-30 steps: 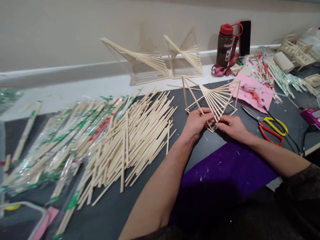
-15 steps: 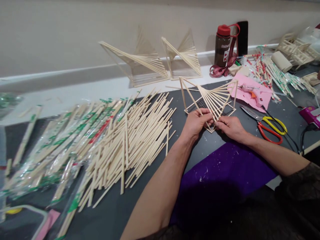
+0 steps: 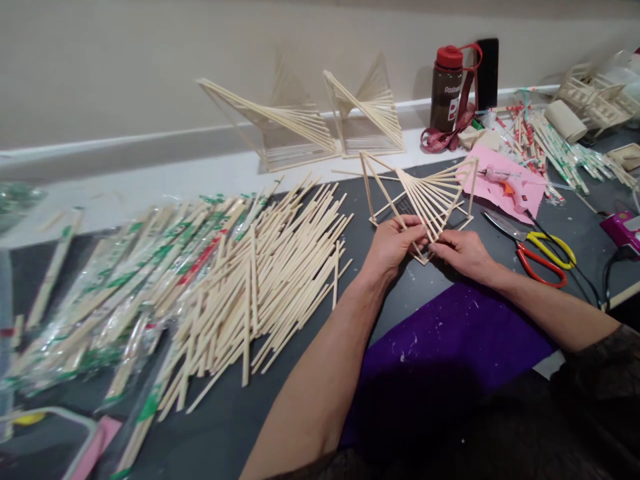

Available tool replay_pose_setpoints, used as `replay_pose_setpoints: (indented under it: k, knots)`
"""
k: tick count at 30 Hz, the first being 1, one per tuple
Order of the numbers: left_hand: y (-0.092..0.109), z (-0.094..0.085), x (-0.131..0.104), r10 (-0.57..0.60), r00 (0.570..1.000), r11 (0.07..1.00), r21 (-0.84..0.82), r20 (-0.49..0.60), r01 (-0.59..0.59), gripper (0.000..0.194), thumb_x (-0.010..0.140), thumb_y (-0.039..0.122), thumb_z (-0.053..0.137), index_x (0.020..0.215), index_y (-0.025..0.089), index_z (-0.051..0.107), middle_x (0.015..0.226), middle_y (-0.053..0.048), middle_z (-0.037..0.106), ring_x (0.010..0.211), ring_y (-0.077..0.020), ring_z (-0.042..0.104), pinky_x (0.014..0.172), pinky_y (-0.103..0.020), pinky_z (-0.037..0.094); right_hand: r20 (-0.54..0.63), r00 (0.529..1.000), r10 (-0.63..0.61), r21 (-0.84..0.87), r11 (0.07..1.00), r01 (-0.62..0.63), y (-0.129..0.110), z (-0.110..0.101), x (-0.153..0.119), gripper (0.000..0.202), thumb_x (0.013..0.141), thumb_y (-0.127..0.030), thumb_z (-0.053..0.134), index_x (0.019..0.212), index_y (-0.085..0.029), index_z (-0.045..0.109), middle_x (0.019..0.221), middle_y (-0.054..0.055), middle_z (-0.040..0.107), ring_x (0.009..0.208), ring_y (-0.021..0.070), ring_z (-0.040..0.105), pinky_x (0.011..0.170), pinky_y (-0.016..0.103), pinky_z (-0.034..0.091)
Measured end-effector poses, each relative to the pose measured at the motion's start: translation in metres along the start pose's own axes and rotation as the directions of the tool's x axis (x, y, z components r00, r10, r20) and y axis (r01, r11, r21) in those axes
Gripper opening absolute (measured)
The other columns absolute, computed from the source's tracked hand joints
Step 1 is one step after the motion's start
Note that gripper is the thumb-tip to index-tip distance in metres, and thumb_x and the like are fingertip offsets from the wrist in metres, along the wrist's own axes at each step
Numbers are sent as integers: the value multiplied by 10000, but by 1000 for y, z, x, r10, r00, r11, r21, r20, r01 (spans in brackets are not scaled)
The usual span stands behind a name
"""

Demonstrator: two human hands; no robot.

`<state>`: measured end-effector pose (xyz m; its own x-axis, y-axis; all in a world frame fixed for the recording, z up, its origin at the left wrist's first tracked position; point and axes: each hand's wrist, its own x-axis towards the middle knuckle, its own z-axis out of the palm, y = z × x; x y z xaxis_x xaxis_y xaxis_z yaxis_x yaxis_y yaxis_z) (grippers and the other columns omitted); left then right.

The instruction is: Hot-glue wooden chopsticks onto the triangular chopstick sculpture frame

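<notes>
A twisted frame of chopsticks [image 3: 417, 190] stands on the grey table, its sticks fanning out from the near corner. My left hand [image 3: 397, 243] pinches sticks at that corner from the left, thumb on top. On the corner's right side my right hand [image 3: 463, 252] is closed, fingertips pressed to the frame's sticks; part of its grip is hidden. Left of my forearm lies a big pile of loose chopsticks [image 3: 270, 280]. Scissors [image 3: 530, 243] with one yellow and one red handle rest to the right of my right hand.
Two similar stick frames, a wide one [image 3: 280, 127] and a narrower one [image 3: 367, 120], stand against the wall. A pink glue gun [image 3: 507, 187] lies on pink paper [image 3: 483, 157]. Behind it is a red-capped bottle [image 3: 445, 93]. Wrapped chopsticks [image 3: 135, 280] cover the left; purple cloth [image 3: 450, 340] lies in front.
Both hands keep their hold at the near corner of the frame. Only a slight shift of the whole view shows.
</notes>
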<state>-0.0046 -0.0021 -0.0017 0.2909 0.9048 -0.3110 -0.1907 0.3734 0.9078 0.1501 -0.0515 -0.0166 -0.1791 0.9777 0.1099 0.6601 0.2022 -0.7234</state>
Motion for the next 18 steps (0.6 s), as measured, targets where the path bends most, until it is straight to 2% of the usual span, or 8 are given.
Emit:
replay_pose_setpoints:
  k: [3, 8, 14, 18]
  knots:
    - [0, 0, 0, -2, 1000, 1000, 6, -3, 2, 163, 590, 163, 727, 730, 136, 646, 608, -4, 632, 508, -79, 546, 543, -223, 453, 14, 1000, 16, -13, 1000, -16, 0, 0, 0, 281, 917, -318, 492, 744, -158, 647, 639, 13, 610, 578, 113, 533, 566, 229, 362]
    - [-1, 0, 1, -6, 1000, 1000, 11, -6, 6, 166, 587, 164, 726, 727, 140, 640, 591, 4, 624, 497, -78, 542, 530, -219, 441, 17, 999, 47, -30, 998, -47, 0, 1, 2, 289, 916, -319, 493, 701, -171, 619, 615, 0, 598, 573, 107, 523, 555, 223, 353]
    - [-1, -2, 0, -4, 1000, 1000, 31, 9, 4, 186, 588, 207, 742, 737, 149, 649, 617, -14, 649, 535, -100, 569, 555, -233, 452, 15, 999, 36, 32, 999, -37, -4, -4, -1, 219, 841, -335, 582, 856, -172, 727, 754, 25, 697, 660, 135, 585, 620, 242, 410]
    - [0, -6, -2, -4, 1000, 997, 81, -1, 4, 240, 568, 228, 777, 764, 155, 661, 666, -23, 670, 587, -119, 602, 594, -249, 476, -30, 999, 32, 35, 999, -31, -3, -10, -8, 237, 854, -345, 573, 839, -185, 747, 788, 34, 722, 673, 138, 605, 638, 251, 425]
